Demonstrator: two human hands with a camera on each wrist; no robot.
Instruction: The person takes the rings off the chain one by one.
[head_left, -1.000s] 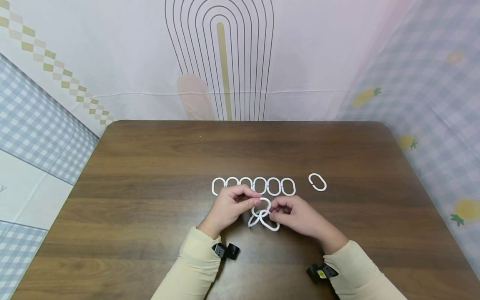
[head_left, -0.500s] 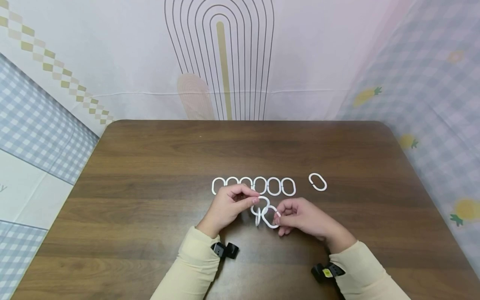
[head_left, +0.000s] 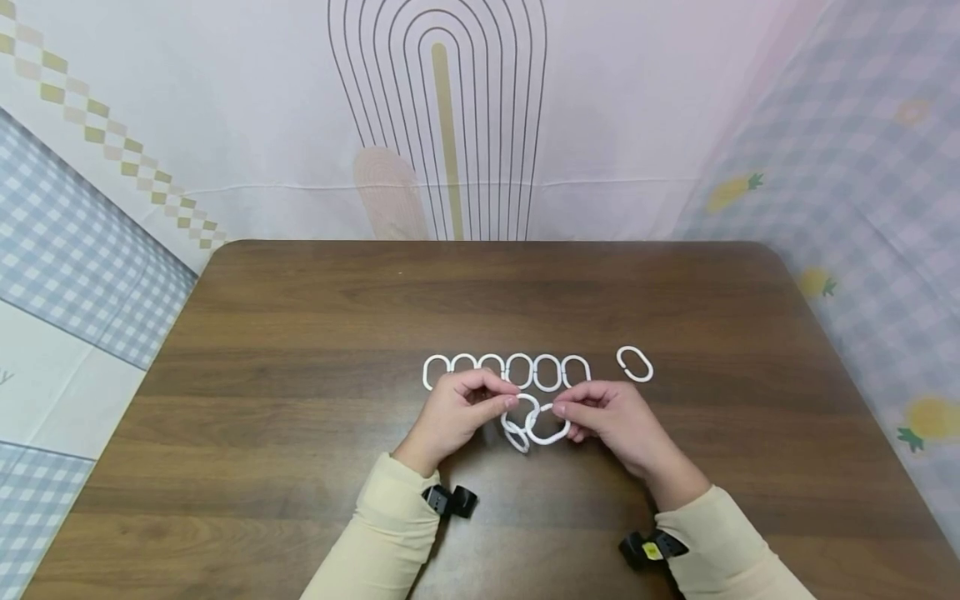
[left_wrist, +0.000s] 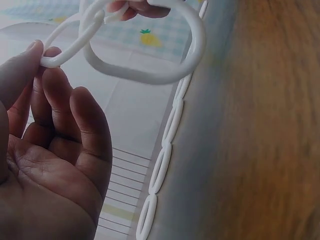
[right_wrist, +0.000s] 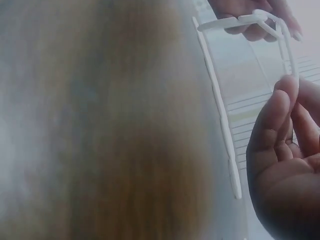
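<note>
Between both hands are three white plastic chain links, hooked into one another. My left hand (head_left: pixel 467 412) pinches the upper link (head_left: pixel 529 397) between thumb and fingertips. In my right hand (head_left: pixel 618 429), thumb and index finger pinch a second link (head_left: pixel 549 441) at its upper right, and a gap shows in its top side. A third link (head_left: pixel 516 444) hangs tilted below the upper one, held by neither hand. In the left wrist view that hanging link (left_wrist: pixel 199 42) looms large in front. The right wrist view shows the second link (right_wrist: pixel 291 52) rising from the right fingertips.
Just beyond the hands lies a straight row of several white links (head_left: pixel 534 372) on the brown wooden table (head_left: pixel 300 433), partly covered by the left hand. One separate link (head_left: pixel 649 365) lies to the right of the row. A patterned cloth (head_left: pixel 622 108) hangs behind the table.
My right hand has moved slightly right and then up, turning the second link away from the upper one. The third link has swung below. The left hand stays almost still.
</note>
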